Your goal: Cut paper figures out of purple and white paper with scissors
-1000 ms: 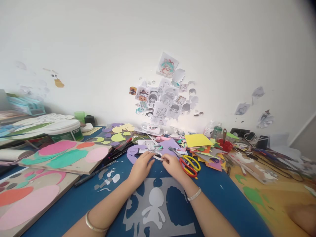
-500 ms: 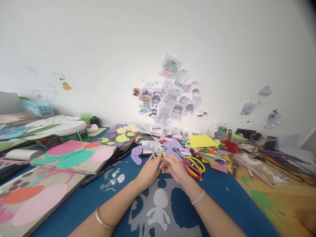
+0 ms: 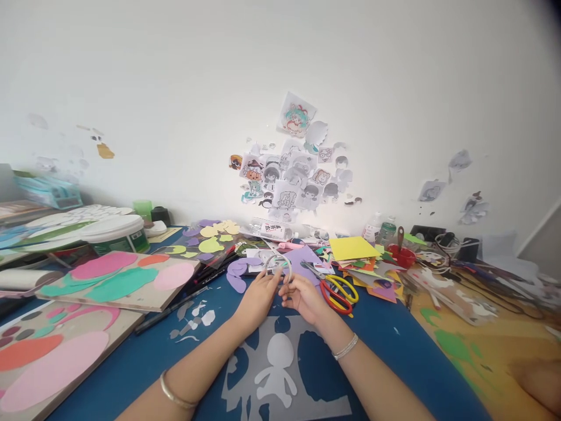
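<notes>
Head view: left hand (image 3: 258,297) and right hand (image 3: 305,297) pinch a paper loop (image 3: 279,256). Fingers closed on it, left of the scissors (image 3: 338,289)

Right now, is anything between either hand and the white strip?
Nothing visible. The left hand and right hand both pinch the curled white strip, which arcs up between their fingertips. The scissors lie on the table beside the right hand, not in between.
</notes>
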Demonstrator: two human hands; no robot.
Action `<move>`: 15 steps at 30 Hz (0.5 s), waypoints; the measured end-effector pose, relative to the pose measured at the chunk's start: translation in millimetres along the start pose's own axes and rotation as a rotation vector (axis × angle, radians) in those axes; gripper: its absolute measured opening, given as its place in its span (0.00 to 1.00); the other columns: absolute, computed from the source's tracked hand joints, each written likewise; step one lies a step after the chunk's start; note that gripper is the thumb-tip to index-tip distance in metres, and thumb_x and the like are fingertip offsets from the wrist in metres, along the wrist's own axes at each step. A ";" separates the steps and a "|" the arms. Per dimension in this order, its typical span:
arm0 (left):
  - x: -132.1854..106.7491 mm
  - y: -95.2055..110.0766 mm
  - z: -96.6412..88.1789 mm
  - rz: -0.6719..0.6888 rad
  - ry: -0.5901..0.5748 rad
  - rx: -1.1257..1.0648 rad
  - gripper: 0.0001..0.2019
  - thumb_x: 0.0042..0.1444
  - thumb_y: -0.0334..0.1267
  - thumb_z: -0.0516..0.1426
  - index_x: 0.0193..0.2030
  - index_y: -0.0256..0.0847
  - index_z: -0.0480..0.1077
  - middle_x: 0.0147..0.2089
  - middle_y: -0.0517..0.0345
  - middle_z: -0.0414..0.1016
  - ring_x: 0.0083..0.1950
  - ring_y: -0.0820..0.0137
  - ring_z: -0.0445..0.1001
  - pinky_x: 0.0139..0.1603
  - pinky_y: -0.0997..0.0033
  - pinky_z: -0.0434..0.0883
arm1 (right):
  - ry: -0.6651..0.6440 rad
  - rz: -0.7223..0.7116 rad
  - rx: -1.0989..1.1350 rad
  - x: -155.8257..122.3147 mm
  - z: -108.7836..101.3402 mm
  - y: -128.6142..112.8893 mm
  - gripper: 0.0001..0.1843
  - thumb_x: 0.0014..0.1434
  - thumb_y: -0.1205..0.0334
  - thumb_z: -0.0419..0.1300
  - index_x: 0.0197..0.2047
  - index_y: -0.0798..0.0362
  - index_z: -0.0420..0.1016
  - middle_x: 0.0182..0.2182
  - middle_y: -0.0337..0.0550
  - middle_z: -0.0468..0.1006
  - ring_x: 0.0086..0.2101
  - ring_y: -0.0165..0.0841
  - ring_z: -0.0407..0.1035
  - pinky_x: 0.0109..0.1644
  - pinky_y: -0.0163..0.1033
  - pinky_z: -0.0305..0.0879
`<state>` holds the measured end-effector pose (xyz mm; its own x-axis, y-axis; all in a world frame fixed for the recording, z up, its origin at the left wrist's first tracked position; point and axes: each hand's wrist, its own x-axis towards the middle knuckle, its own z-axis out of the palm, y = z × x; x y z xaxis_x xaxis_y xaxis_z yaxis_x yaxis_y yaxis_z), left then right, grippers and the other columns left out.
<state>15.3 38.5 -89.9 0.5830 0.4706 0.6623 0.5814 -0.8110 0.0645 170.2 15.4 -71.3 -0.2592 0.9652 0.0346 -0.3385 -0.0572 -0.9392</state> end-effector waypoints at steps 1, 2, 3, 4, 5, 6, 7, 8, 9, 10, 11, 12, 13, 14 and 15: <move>0.3 0.1 -1.6 0.006 -0.010 0.014 0.27 0.55 0.23 0.44 0.62 0.37 0.52 0.45 0.49 0.75 0.49 0.64 0.71 0.57 0.47 0.61 | 0.015 -0.011 -0.023 -0.3 0.4 -0.8 0.09 0.41 0.66 0.54 0.31 0.53 0.66 0.21 0.38 0.75 0.19 0.27 0.65 0.26 0.33 0.65; 0.7 0.4 -3.3 0.009 -0.017 0.019 0.24 0.55 0.23 0.44 0.58 0.37 0.59 0.42 0.50 0.76 0.47 0.65 0.72 0.57 0.47 0.61 | 0.035 -0.029 -0.052 -0.4 0.7 -1.7 0.10 0.42 0.65 0.54 0.32 0.54 0.66 0.21 0.39 0.75 0.19 0.27 0.64 0.25 0.33 0.64; 1.1 0.6 -5.1 0.006 -0.018 0.019 0.21 0.54 0.23 0.45 0.54 0.37 0.63 0.40 0.51 0.76 0.46 0.65 0.72 0.58 0.48 0.61 | 0.060 -0.053 -0.084 -0.3 0.9 -2.6 0.11 0.43 0.64 0.54 0.34 0.54 0.67 0.21 0.39 0.75 0.19 0.27 0.64 0.25 0.33 0.64; 1.4 0.9 -6.6 -0.002 -0.013 0.016 0.20 0.54 0.22 0.44 0.51 0.37 0.66 0.39 0.51 0.76 0.44 0.66 0.73 0.57 0.48 0.61 | 0.090 -0.083 -0.109 -0.2 0.8 -3.4 0.12 0.45 0.64 0.55 0.36 0.54 0.67 0.22 0.39 0.75 0.20 0.27 0.64 0.25 0.33 0.64; 1.6 1.1 -7.8 -0.011 -0.004 0.013 0.19 0.54 0.22 0.44 0.48 0.36 0.67 0.38 0.51 0.76 0.43 0.66 0.73 0.57 0.49 0.61 | 0.130 -0.136 -0.156 0.2 0.5 -4.1 0.13 0.45 0.64 0.56 0.38 0.53 0.67 0.22 0.38 0.75 0.20 0.27 0.64 0.26 0.33 0.63; 1.8 1.3 -8.7 -0.018 0.004 0.012 0.18 0.54 0.22 0.44 0.46 0.35 0.68 0.37 0.51 0.76 0.41 0.66 0.73 0.57 0.49 0.62 | 0.173 -0.207 -0.221 0.6 0.0 -4.6 0.14 0.46 0.63 0.58 0.39 0.52 0.66 0.23 0.37 0.75 0.21 0.27 0.64 0.26 0.33 0.63; 1.8 1.6 -9.2 -0.019 0.012 0.012 0.17 0.54 0.22 0.43 0.45 0.35 0.68 0.36 0.50 0.76 0.40 0.67 0.73 0.57 0.49 0.62 | 0.213 -0.282 -0.292 1.1 -0.5 -4.8 0.15 0.46 0.63 0.59 0.40 0.51 0.65 0.24 0.37 0.74 0.22 0.27 0.64 0.27 0.33 0.64; 1.8 1.8 -9.5 -0.018 0.017 0.014 0.17 0.55 0.23 0.43 0.44 0.35 0.68 0.36 0.50 0.76 0.40 0.67 0.73 0.57 0.49 0.62 | 0.245 -0.352 -0.364 1.5 -1.0 -4.9 0.14 0.47 0.62 0.59 0.39 0.51 0.65 0.25 0.36 0.74 0.22 0.28 0.65 0.27 0.33 0.64; 1.8 2.2 -9.6 -0.017 0.019 0.017 0.17 0.55 0.23 0.43 0.44 0.35 0.68 0.36 0.50 0.76 0.39 0.67 0.73 0.56 0.49 0.63 | 0.267 -0.409 -0.427 1.8 -1.4 -4.8 0.12 0.47 0.61 0.59 0.37 0.51 0.65 0.26 0.36 0.73 0.22 0.28 0.65 0.28 0.34 0.64; 1.7 2.6 -9.6 -0.015 0.018 0.017 0.17 0.54 0.22 0.43 0.44 0.35 0.68 0.36 0.51 0.76 0.39 0.67 0.74 0.56 0.50 0.63 | 0.280 -0.447 -0.475 2.0 -1.5 -4.6 0.11 0.48 0.60 0.59 0.36 0.51 0.65 0.26 0.37 0.72 0.23 0.29 0.66 0.28 0.35 0.65; 1.8 3.1 -9.6 -0.015 0.014 0.017 0.18 0.54 0.22 0.43 0.44 0.36 0.68 0.35 0.52 0.76 0.38 0.67 0.74 0.56 0.50 0.64 | 0.286 -0.465 -0.500 2.1 -1.4 -4.2 0.09 0.48 0.59 0.58 0.34 0.51 0.66 0.26 0.37 0.71 0.22 0.29 0.66 0.28 0.35 0.65; 1.8 3.8 -9.8 -0.017 0.009 0.017 0.18 0.53 0.21 0.43 0.44 0.36 0.68 0.35 0.52 0.76 0.38 0.67 0.74 0.56 0.50 0.64 | 0.290 -0.466 -0.501 2.1 -1.0 -3.8 0.08 0.49 0.59 0.58 0.32 0.52 0.66 0.25 0.37 0.71 0.22 0.29 0.65 0.28 0.36 0.65; 1.9 4.5 -10.1 -0.020 0.001 0.016 0.19 0.53 0.21 0.43 0.44 0.36 0.68 0.34 0.53 0.76 0.37 0.68 0.74 0.56 0.50 0.64 | 0.295 -0.473 -0.511 1.9 -0.4 -3.3 0.07 0.49 0.59 0.57 0.31 0.52 0.66 0.24 0.37 0.70 0.22 0.30 0.65 0.28 0.36 0.66; 2.0 5.3 -10.5 -0.022 -0.006 0.013 0.18 0.53 0.21 0.43 0.44 0.36 0.68 0.33 0.53 0.75 0.37 0.67 0.74 0.55 0.50 0.64 | 0.298 -0.480 -0.521 1.7 0.4 -2.8 0.06 0.49 0.59 0.57 0.29 0.52 0.67 0.23 0.37 0.70 0.22 0.30 0.65 0.29 0.36 0.66; 2.1 6.1 -10.8 -0.028 -0.011 0.013 0.18 0.53 0.21 0.43 0.44 0.36 0.68 0.33 0.52 0.75 0.37 0.67 0.74 0.55 0.51 0.65 | 0.299 -0.486 -0.530 1.5 1.2 -2.3 0.05 0.49 0.59 0.57 0.28 0.52 0.67 0.23 0.37 0.69 0.22 0.30 0.65 0.29 0.36 0.66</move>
<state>13.9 30.7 -80.1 0.5724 0.4968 0.6524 0.6047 -0.7931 0.0733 169.4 16.6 -68.7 0.0883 0.8828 0.4614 0.1454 0.4469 -0.8827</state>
